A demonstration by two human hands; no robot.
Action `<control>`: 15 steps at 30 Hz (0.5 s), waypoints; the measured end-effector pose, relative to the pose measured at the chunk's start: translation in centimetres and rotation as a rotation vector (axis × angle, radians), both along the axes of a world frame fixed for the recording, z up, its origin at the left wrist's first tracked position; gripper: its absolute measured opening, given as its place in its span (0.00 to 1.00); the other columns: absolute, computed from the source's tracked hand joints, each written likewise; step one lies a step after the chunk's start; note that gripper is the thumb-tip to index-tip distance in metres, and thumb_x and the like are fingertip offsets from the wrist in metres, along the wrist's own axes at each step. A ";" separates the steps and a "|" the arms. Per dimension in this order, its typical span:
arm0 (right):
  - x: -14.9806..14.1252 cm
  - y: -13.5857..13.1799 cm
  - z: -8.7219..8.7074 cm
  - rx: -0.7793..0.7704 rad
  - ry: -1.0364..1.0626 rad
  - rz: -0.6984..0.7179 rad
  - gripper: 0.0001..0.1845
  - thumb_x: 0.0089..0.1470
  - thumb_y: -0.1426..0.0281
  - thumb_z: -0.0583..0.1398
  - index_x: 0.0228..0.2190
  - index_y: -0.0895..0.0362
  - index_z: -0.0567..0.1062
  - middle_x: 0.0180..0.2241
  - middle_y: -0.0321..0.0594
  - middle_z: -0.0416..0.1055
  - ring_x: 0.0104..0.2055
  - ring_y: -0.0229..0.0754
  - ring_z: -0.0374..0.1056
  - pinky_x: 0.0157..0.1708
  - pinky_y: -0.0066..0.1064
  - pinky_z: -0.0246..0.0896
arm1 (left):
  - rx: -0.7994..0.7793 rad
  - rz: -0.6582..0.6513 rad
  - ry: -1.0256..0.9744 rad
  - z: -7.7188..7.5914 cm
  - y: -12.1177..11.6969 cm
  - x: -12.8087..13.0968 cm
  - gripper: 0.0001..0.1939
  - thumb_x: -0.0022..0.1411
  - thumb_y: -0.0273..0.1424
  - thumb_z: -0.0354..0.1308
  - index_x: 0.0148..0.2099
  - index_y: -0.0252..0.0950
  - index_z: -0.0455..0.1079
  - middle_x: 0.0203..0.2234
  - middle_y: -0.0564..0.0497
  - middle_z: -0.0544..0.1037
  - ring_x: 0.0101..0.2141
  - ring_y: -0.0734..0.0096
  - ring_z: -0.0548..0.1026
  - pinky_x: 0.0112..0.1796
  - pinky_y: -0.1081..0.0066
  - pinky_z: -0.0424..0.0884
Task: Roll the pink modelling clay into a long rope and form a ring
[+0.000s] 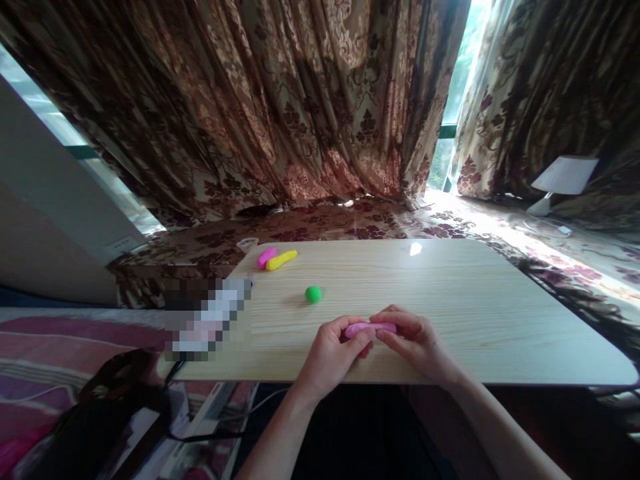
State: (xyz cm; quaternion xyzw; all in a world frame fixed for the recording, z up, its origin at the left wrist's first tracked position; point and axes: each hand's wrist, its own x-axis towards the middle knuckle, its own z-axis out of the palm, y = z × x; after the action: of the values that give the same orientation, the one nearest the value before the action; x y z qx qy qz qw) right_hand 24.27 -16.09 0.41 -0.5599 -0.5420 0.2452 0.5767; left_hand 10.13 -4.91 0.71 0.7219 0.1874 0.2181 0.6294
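Observation:
A pink roll of modelling clay [357,329] lies crosswise between my two hands, just above the near part of the table. My left hand [333,350] is closed on its left end, thumb across the front. The fingers and thumb of my right hand [417,337] pinch its right end. Beyond my left hand, a green clay ball [313,295] rests on the tabletop. Farther off at the back left, a yellow clay roll [281,260] leans against a brighter pink clay piece [267,257].
The pale wood-grain table [450,287] stands before a patterned cloth ledge and curtains [320,100]. At its left edge is a pixelated object [210,320] with a dark cable. A dark bag [100,413] sits at the lower left. A white lamp [565,175] stands on the right ledge.

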 end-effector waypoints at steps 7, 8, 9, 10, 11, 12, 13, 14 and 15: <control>-0.2 0.0 0.3 0.014 -0.048 0.018 0.10 0.57 0.68 0.58 0.41 0.54 0.75 0.36 0.40 0.68 0.39 0.41 0.67 0.40 0.33 0.63 | 0.026 0.036 -0.034 0.1 -0.2 0.1 0.13 0.58 0.35 0.57 0.40 0.31 0.73 0.25 0.50 0.75 0.28 0.72 0.70 0.33 0.74 0.65; -0.2 0.0 0.4 0.011 -0.049 0.018 0.10 0.57 0.68 0.58 0.41 0.54 0.75 0.36 0.40 0.68 0.39 0.42 0.67 0.40 0.33 0.63 | 0.016 0.032 -0.027 0.2 -0.2 0.0 0.13 0.58 0.36 0.57 0.41 0.32 0.73 0.26 0.50 0.76 0.29 0.71 0.71 0.34 0.74 0.66; -0.1 -0.1 0.4 0.005 -0.049 0.016 0.10 0.57 0.68 0.58 0.41 0.54 0.75 0.36 0.40 0.68 0.39 0.42 0.67 0.40 0.33 0.63 | -0.003 0.023 -0.017 0.3 -0.2 -0.1 0.14 0.58 0.37 0.57 0.43 0.32 0.73 0.28 0.49 0.77 0.30 0.70 0.71 0.34 0.73 0.66; 0.0 -0.1 0.4 0.000 -0.045 0.009 0.10 0.57 0.68 0.57 0.40 0.54 0.75 0.35 0.40 0.68 0.39 0.42 0.67 0.39 0.33 0.63 | -0.026 0.013 -0.006 0.4 -0.1 -0.3 0.16 0.59 0.37 0.56 0.45 0.33 0.72 0.30 0.49 0.77 0.31 0.70 0.72 0.35 0.72 0.67; 0.1 -0.2 0.3 -0.005 -0.039 -0.002 0.10 0.57 0.67 0.57 0.40 0.55 0.75 0.35 0.40 0.68 0.38 0.41 0.67 0.39 0.33 0.63 | -0.048 0.009 0.005 0.4 0.0 -0.5 0.17 0.60 0.38 0.54 0.48 0.34 0.71 0.31 0.48 0.78 0.32 0.69 0.73 0.36 0.71 0.67; 0.3 -0.2 0.2 -0.009 -0.036 -0.016 0.10 0.57 0.67 0.57 0.40 0.55 0.75 0.35 0.40 0.68 0.38 0.41 0.67 0.38 0.32 0.62 | -0.065 0.013 0.015 0.5 0.1 -0.7 0.18 0.61 0.38 0.54 0.49 0.35 0.70 0.32 0.48 0.78 0.32 0.69 0.73 0.37 0.71 0.68; 0.4 -0.2 0.1 -0.013 -0.032 -0.030 0.11 0.57 0.66 0.57 0.40 0.55 0.75 0.35 0.40 0.68 0.38 0.41 0.66 0.38 0.32 0.62 | -0.074 0.023 0.025 0.6 0.2 -0.9 0.18 0.61 0.38 0.53 0.50 0.35 0.70 0.33 0.48 0.78 0.32 0.68 0.74 0.37 0.70 0.68; 0.4 -0.3 -0.1 -0.014 -0.025 -0.041 0.11 0.56 0.66 0.58 0.40 0.55 0.75 0.35 0.40 0.68 0.37 0.41 0.66 0.37 0.31 0.62 | -0.074 0.035 0.033 0.6 0.4 -1.0 0.18 0.61 0.38 0.54 0.49 0.35 0.70 0.33 0.47 0.78 0.32 0.68 0.74 0.37 0.70 0.68; 0.5 -0.2 -0.3 -0.015 -0.015 -0.047 0.12 0.56 0.65 0.58 0.41 0.54 0.75 0.35 0.39 0.68 0.37 0.41 0.66 0.37 0.31 0.62 | -0.067 0.042 0.037 0.6 0.4 -1.1 0.17 0.60 0.38 0.54 0.48 0.34 0.71 0.33 0.47 0.79 0.32 0.68 0.74 0.37 0.71 0.68</control>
State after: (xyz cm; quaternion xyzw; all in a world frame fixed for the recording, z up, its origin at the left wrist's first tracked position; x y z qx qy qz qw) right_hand 24.73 -16.33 0.15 -0.5784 -0.5314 0.2315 0.5740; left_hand 8.99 -4.49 1.34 0.7002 0.2212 0.2113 0.6451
